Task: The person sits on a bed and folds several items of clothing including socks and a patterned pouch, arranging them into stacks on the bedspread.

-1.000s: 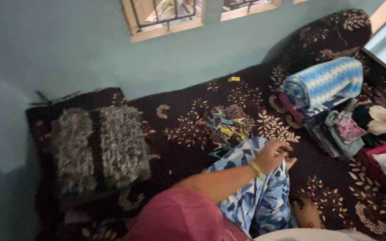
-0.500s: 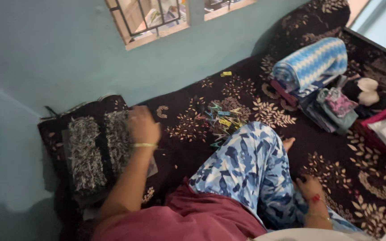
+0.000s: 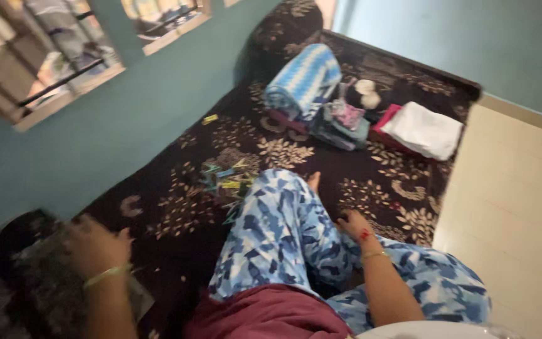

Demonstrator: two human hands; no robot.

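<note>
Left hand (image 3: 95,248): rested on a shaggy grey mat (image 3: 32,282) at the lower-left corner of the bed (image 3: 384,188); motion blur hid its grip state, the mat's long axis and which way it pointed. Right hand (image 3: 354,225): lay on the dark floral bedcover beside the blue-patterned knee, fingers loosely curled, holding nothing. Heap of coloured clothes pegs (image 3: 224,182) beyond the knee. Rolled blue zigzag blanket (image 3: 302,78) atop folded clothes; white folded cloth (image 3: 423,130) near the far edge.
</note>
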